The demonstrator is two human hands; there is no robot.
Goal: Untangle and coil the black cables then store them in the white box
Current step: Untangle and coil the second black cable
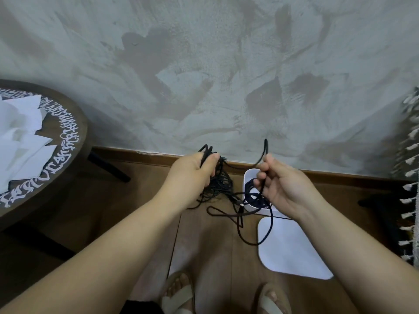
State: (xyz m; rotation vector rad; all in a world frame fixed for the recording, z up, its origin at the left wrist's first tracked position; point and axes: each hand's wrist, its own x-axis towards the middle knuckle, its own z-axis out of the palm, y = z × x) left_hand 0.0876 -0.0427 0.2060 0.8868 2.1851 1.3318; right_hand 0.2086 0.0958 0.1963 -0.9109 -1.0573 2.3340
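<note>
Cables (218,186) hang from left hand (192,171) beside white box (249,172) near baseboard (136,152).

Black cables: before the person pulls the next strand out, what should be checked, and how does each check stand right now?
1. Left hand grips the tangled bundle: ok.
2. Right hand pinches a single strand: ok.
3. Bundle free of knots: not ok, loops cross down to the floor.
4. White box open, lid off beside it: ok.
5. Room left in the box: cannot tell; one coil lies inside, partly hidden by the right hand.
</note>
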